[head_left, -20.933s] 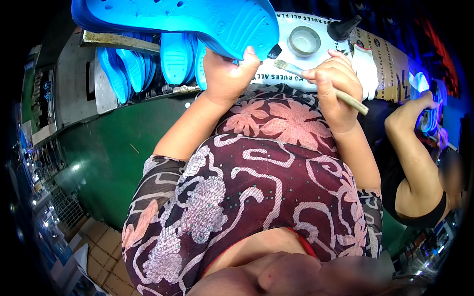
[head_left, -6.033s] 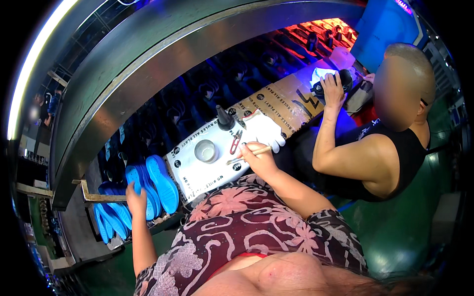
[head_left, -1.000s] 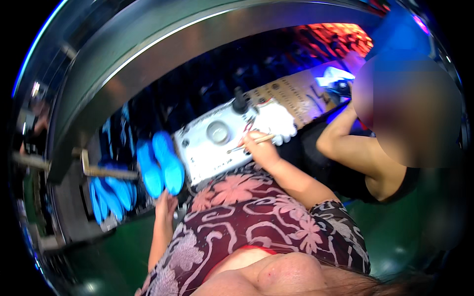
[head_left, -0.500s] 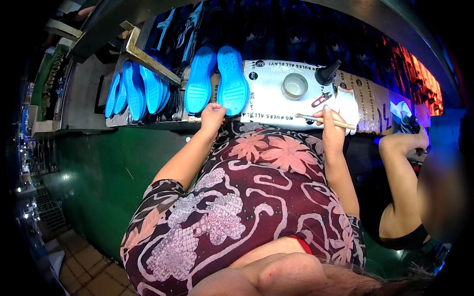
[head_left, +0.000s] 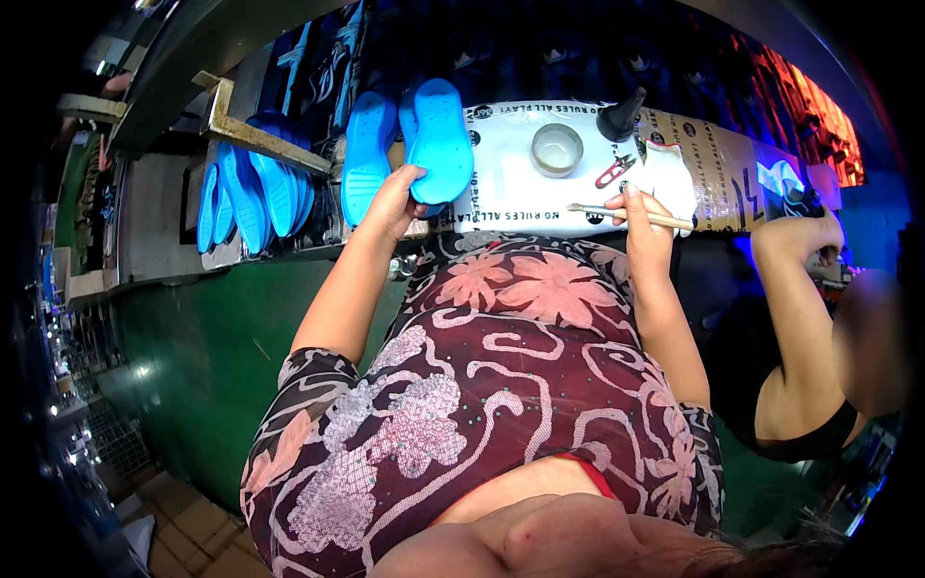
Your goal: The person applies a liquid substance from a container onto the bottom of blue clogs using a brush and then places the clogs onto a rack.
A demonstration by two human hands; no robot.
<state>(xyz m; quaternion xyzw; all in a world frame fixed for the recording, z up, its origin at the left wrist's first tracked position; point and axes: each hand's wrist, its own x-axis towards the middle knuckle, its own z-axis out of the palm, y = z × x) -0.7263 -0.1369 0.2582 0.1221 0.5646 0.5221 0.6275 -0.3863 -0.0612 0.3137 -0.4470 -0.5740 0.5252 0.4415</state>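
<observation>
My left hand (head_left: 393,204) grips the near end of a blue shoe sole (head_left: 439,144), thumb on top. The sole is raised and tilted; another blue sole shows partly under it. Beside it to the left lies a further blue sole (head_left: 368,159). In my right hand (head_left: 642,226) is a wooden-handled brush (head_left: 671,222), its bristles pointing left over the white sheet (head_left: 501,207). Just beyond that hand lie red thread snips (head_left: 614,172). A round bowl (head_left: 558,150) holding something pale stands on the sheet, with a black pointed bottle (head_left: 621,114) farther right.
Several blue soles (head_left: 246,197) stand in a row at the left, next to a worn metal bracket (head_left: 265,138). Cardboard (head_left: 718,183) covers the bench at right. Another person's arm (head_left: 795,289) reaches in there. Dark shoe parts line the far side.
My left hand has lifted the right-hand blue sole, uncovering another beneath. My right hand still holds the brush. The view has shifted slightly.
</observation>
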